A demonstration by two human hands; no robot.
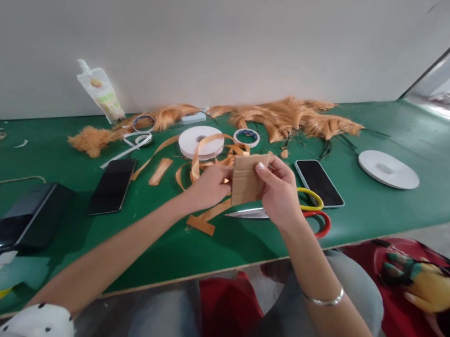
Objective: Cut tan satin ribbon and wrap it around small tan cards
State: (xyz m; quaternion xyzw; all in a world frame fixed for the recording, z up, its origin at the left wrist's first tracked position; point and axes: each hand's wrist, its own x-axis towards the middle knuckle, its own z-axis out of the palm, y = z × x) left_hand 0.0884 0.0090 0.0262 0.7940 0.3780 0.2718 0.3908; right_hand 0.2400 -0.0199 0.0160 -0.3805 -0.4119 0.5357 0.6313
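Observation:
My right hand (282,188) grips a small piece of brown cardboard (247,180), thumb across its front and fingers behind. At the cardboard's left edge my left hand (209,187) is closed, its fingertips partly hidden; what they pinch does not show clearly. Loops of orange ribbon (196,160) lie just behind my left hand, and a strip of it runs down below the cardboard. Under my right hand rest scissors (316,222) with one yellow and one red handle loop. Short cut ribbon pieces (161,171) lie on the green table (152,252).
Behind my hands are a white ribbon spool (196,139), a tape roll (246,137) and bundles of orange fibre (287,116). Phones lie left (112,186) and right (320,183). A white disc (388,169) sits farther right; a black device (24,217) with a cable stands front left.

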